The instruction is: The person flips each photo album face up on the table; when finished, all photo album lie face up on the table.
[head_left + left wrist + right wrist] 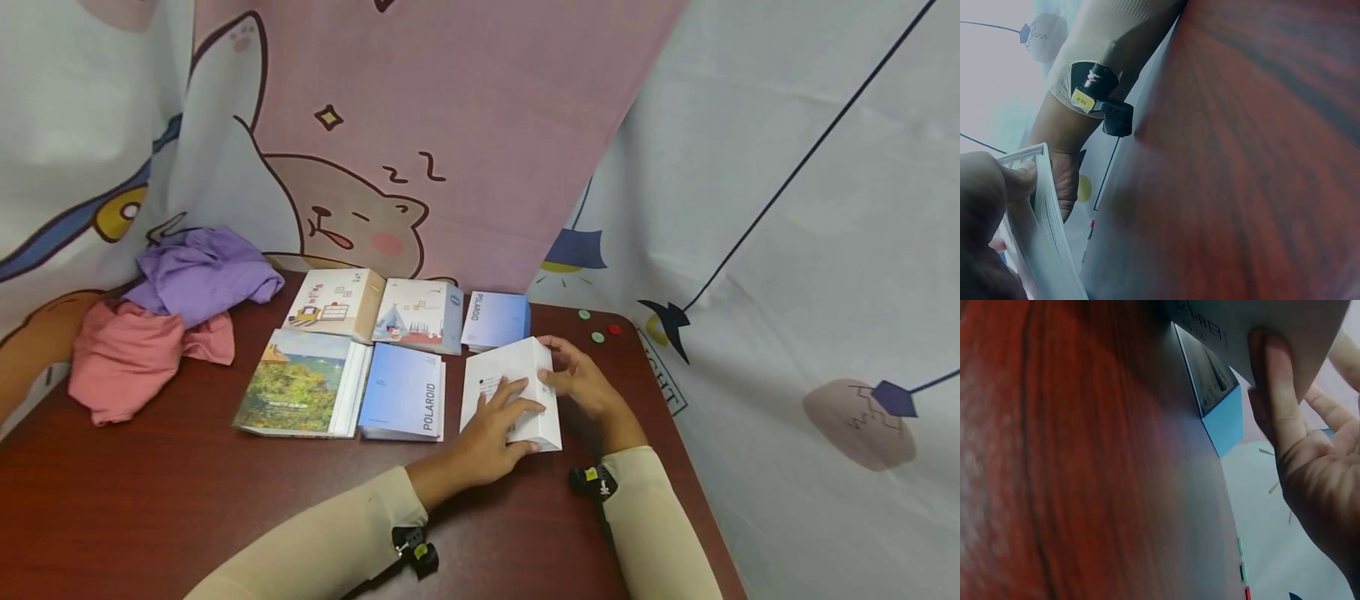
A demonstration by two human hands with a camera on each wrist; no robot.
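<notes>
Both hands hold a white photo album (483, 367), tilted over the table's right half with its spine to the right. Across its cover lie the spread fingers of my left hand (489, 437). The left thumb hooks into the page edge, seen in the left wrist view, where the album's pages (1054, 219) show between the covers. My right hand (588, 383) grips the spine side near the far corner, thumb on the spine. From the right wrist view, the right hand (1310, 456) has fingers under the album (1235, 331).
Left of the hands lie a blue Polaroid album (401, 392) and a landscape-cover album (296, 383). Behind are two illustrated albums (330, 300) (416, 312) and a smaller blue album (495, 319). Purple cloth (206, 275) and pink cloth (127, 358) sit far left; small discs (597, 337) lie back right.
</notes>
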